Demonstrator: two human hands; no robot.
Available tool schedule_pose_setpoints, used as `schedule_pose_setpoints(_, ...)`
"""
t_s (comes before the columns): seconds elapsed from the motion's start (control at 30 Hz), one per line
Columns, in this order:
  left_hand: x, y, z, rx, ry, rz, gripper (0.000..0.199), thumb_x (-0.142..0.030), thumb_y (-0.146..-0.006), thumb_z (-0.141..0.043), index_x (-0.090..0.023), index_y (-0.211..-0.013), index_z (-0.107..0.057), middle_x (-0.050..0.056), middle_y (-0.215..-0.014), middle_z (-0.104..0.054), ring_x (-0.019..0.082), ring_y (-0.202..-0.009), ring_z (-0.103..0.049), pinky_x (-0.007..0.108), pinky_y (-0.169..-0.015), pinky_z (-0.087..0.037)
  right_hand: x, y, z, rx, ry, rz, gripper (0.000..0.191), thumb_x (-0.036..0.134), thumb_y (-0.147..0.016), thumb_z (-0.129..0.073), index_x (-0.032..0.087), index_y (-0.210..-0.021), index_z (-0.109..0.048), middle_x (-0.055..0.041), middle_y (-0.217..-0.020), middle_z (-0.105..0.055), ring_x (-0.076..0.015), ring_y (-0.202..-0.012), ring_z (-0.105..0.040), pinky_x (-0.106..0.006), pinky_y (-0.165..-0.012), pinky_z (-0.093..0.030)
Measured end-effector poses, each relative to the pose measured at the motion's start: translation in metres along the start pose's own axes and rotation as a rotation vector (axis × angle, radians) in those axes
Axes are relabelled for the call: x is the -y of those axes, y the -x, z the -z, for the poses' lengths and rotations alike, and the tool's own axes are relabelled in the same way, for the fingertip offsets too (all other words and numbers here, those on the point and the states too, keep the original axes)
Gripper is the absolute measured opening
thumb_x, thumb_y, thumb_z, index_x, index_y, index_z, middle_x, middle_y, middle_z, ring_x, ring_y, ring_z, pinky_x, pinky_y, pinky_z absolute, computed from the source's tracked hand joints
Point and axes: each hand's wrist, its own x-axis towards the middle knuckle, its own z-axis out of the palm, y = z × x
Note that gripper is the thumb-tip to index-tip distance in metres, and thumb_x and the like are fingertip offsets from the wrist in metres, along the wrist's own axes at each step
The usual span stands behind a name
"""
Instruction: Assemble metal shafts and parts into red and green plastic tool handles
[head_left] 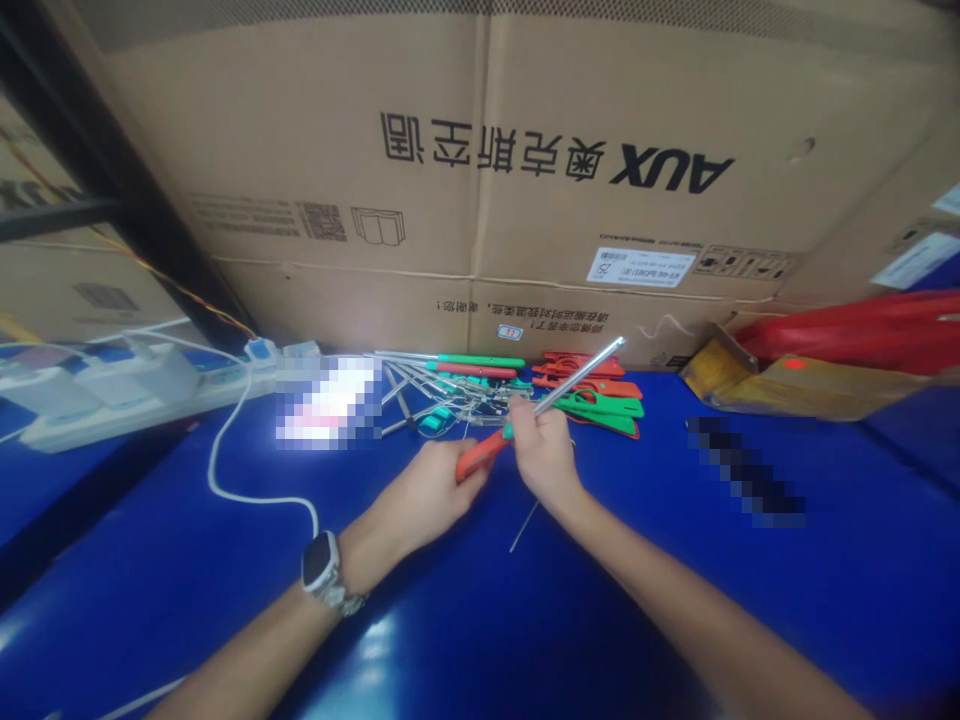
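Note:
My left hand (433,492), with a watch (321,562) on its wrist, is wrapped round the red handle of a tool (482,456). My right hand (544,450) closes on the same tool where a green collar meets its metal shaft, which points up and right. A thin wire (523,528) hangs down below my hands. Just beyond them lies a pile of metal-shafted tools with green (480,361) and red handles. Beside the pile are flat orange pieces (611,388) and green pieces (611,406).
A large cardboard box (300,130) stands upright behind the blue table (480,640). At left is a white power strip (105,410) with plugs and a cable (217,460). A blurred bright object (330,400) and a blurred dark one (746,472) lie either side. An open carton (795,388) holds red material.

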Motion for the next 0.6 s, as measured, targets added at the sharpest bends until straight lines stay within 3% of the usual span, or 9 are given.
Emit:
schedule_pose_setpoints(0.17, -0.004, 0.003, -0.004, -0.159, -0.243, 0.128, 0.011, -0.020, -0.087, -0.048, -0.021, -0.076, -0.050, -0.001, -0.063, -0.052, 0.014, -0.053, -0.044, 0.028, -0.056, -0.028, 0.002, 0.000, -0.009, -0.037, 0.114, -0.063, 0.051, 0.048, -0.090, -0.035, 0.026, -0.046, -0.022, 0.0042, -0.041, -0.024, -0.0089, -0.039, -0.025, -0.027, -0.041, -0.018)
schedule_pose_setpoints(0.43, -0.001, 0.002, -0.011, -0.063, 0.155, 0.026, 0.019, -0.027, -0.090, -0.048, -0.019, -0.073, -0.050, -0.004, -0.065, -0.049, 0.011, -0.058, -0.040, 0.024, -0.058, -0.034, 0.010, -0.001, 0.002, 0.090, 0.210, 0.024, 0.050, 0.048, -0.090, -0.034, 0.025, -0.046, -0.025, 0.0024, -0.040, -0.031, -0.0096, -0.040, -0.030, -0.026, -0.042, -0.020)
schedule_pose_setpoints(0.6, 0.000, -0.002, -0.005, -0.003, 0.229, -0.023, 0.023, -0.033, -0.092, -0.050, -0.017, -0.075, -0.054, -0.005, -0.065, -0.046, 0.011, -0.060, -0.039, 0.022, -0.058, -0.034, 0.003, -0.002, 0.003, 0.149, 0.230, -0.044, 0.050, 0.054, -0.090, -0.033, 0.024, -0.050, -0.032, 0.0021, -0.044, -0.035, -0.0112, -0.043, -0.034, -0.026, -0.046, -0.023)
